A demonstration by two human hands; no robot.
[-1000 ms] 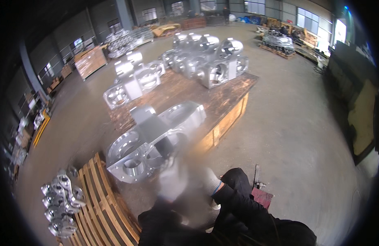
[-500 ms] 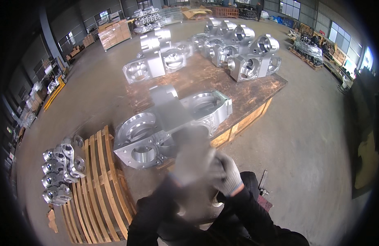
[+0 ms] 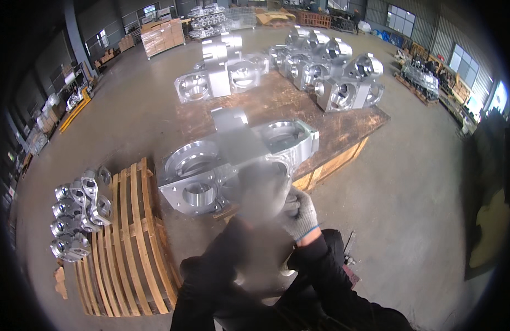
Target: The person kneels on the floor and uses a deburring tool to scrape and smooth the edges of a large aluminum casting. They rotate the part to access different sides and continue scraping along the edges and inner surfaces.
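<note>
A large machined metal casting (image 3: 241, 144) with round bores lies on the near end of the brown tabletop (image 3: 354, 117). My right hand (image 3: 302, 215), in a pale knit glove with a blue cuff edge, is at the casting's near side. Its fingers are curled closed, and what they hold, if anything, is hidden. My left arm (image 3: 216, 255), in a dark sleeve, reaches up to the casting's near side. A grey blurred patch in the picture covers my left hand, so its fingers cannot be made out.
More metal castings (image 3: 219, 77) stand at the table's far left, with several others (image 3: 340, 91) at the far right. Left of me lies a slatted wooden pallet (image 3: 125, 237) with smaller metal parts (image 3: 81, 218) beside it. Wrapped cartons (image 3: 162, 39) stand farther back. A tool (image 3: 350, 245) lies by my right knee.
My right hand has moved up from in front of my lap to the casting's near side. My left hand has moved up into the blurred patch. The view has shifted slightly.
</note>
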